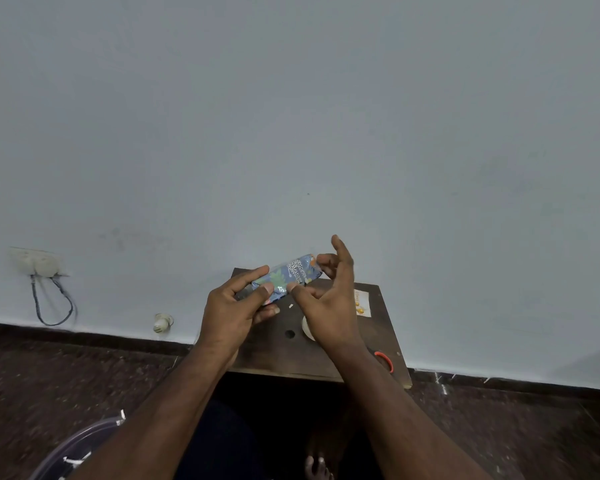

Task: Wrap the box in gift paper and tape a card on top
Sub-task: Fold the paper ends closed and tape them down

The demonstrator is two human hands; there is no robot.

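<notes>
A small box wrapped in blue patterned gift paper (288,277) is held in the air above a small dark wooden table (278,351). My left hand (232,311) grips its near left end, thumb on top and fingers underneath. My right hand (329,303) is at the box's right end: the thumb tip presses the front edge and curled fingers touch the far end, while the index finger points up. A white card with yellow marks (362,303) lies on the table to the right. A roll of clear tape (307,328) lies partly hidden under my right hand.
Scissors with an orange handle loop (385,360) lie at the table's right front, mostly behind my right forearm. The table stands against a pale wall with a socket and cable (40,268) at the left. Dark floor surrounds it; my foot (317,467) is below.
</notes>
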